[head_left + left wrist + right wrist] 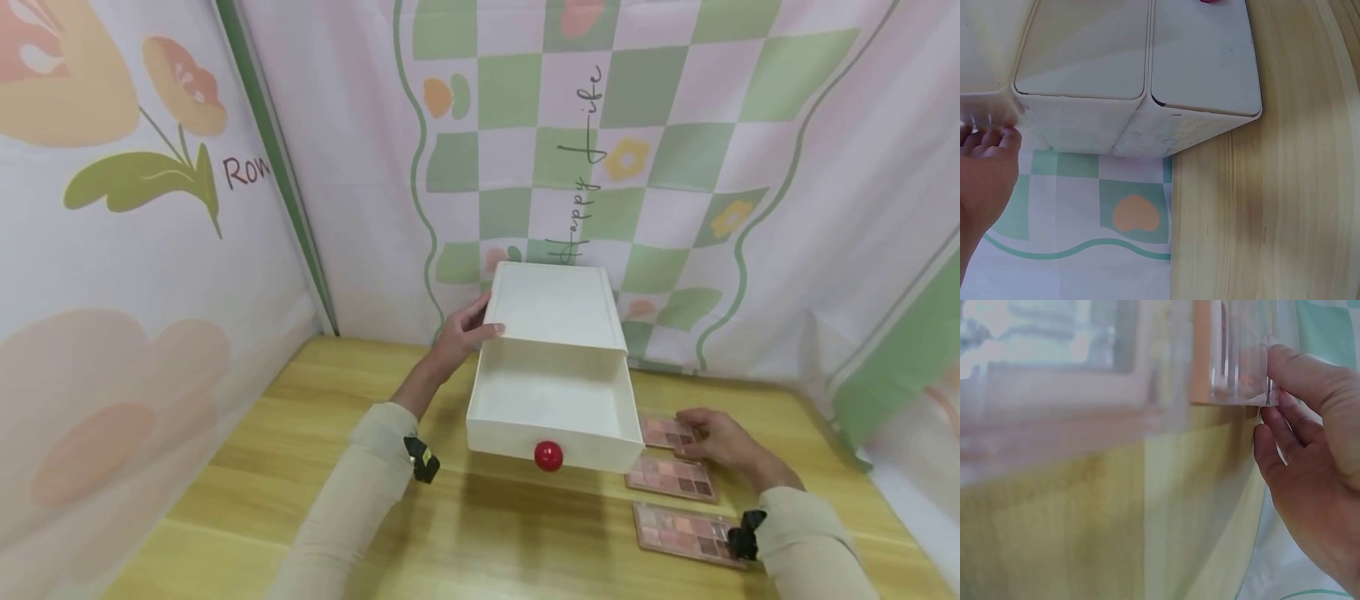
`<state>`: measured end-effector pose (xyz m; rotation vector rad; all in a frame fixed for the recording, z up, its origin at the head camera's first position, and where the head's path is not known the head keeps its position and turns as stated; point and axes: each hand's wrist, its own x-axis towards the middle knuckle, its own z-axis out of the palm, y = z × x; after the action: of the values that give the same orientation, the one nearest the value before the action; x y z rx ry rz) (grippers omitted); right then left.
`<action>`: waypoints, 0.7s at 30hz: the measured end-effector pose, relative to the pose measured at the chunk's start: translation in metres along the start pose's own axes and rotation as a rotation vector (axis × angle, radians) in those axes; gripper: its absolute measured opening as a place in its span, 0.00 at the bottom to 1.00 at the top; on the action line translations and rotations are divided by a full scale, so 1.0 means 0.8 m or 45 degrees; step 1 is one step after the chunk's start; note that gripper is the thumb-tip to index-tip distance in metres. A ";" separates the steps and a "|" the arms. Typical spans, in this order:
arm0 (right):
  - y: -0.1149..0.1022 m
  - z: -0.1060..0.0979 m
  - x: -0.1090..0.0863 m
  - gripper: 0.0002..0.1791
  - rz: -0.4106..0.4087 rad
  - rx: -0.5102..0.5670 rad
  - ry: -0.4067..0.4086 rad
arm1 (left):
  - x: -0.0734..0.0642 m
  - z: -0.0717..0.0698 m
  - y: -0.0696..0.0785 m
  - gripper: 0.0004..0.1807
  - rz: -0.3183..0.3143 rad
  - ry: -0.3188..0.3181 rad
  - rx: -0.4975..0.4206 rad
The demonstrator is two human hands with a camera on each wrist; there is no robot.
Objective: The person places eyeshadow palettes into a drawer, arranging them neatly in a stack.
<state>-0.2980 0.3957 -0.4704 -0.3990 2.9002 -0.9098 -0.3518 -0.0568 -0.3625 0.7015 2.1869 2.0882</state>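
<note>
**Drawer pulled out, three palettes waiting beside it**

Nearest to us are the two cream sleeves, and just ahead of the right sleeve lies the closest eyeshadow palette [684, 533], flat on the wooden table [300, 467]. Beyond it sits a middle palette [671, 477], and beyond that the far palette [663, 432], which our right hand [720, 442] is working on. In the right wrist view the fingertips [1272, 434] and thumb pinch the edge of its clear lid, so we judge the hand closed on that palette, though it does not look lifted off the table yet.

To the left of that hand stands the white drawer box [553, 304]. Its drawer [551, 400] is slid out toward us, nothing showing inside, with a red knob [548, 455] on the front. Our left hand [461, 333] rests against the box's left side, fingers laid on the top edge, fairly straight; it braces rather than grips.

To do this step well, we would keep the left hand steadying the box so it does not skid, get a firm pinch under the palette's thin edge, lift it level so the lid stays shut, and clear the drawer's side wall before lowering it flat inside.
</note>
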 end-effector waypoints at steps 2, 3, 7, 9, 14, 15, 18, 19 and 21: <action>0.001 -0.001 0.002 0.38 -0.010 -0.022 -0.007 | 0.001 0.000 0.000 0.43 0.006 -0.001 0.004; 0.002 -0.001 0.003 0.38 -0.007 -0.030 -0.014 | 0.001 0.000 0.000 0.43 0.007 -0.001 0.009; 0.004 -0.002 0.006 0.38 0.008 -0.054 -0.033 | 0.001 0.000 0.000 0.42 0.001 0.009 0.017; 0.006 -0.001 0.006 0.38 0.024 -0.065 -0.034 | 0.000 0.000 -0.001 0.42 -0.004 0.018 0.017; 0.008 -0.002 0.006 0.37 0.010 -0.103 0.002 | 0.000 0.000 -0.001 0.42 0.001 0.027 0.010; 0.009 -0.002 0.006 0.37 0.003 -0.110 0.010 | 0.000 0.000 -0.001 0.42 0.003 0.026 0.011; 0.010 -0.003 0.005 0.37 0.015 -0.122 0.018 | 0.000 0.000 0.000 0.42 0.004 0.023 0.014; 0.011 -0.004 0.004 0.37 0.027 -0.124 0.018 | 0.000 0.000 -0.001 0.42 0.005 0.022 0.014; 0.012 -0.005 0.004 0.38 0.043 -0.124 0.015 | 0.001 0.000 -0.001 0.42 0.007 0.024 0.019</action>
<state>-0.3037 0.4043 -0.4727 -0.3508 2.9607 -0.7712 -0.3529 -0.0567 -0.3634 0.6919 2.2154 2.0918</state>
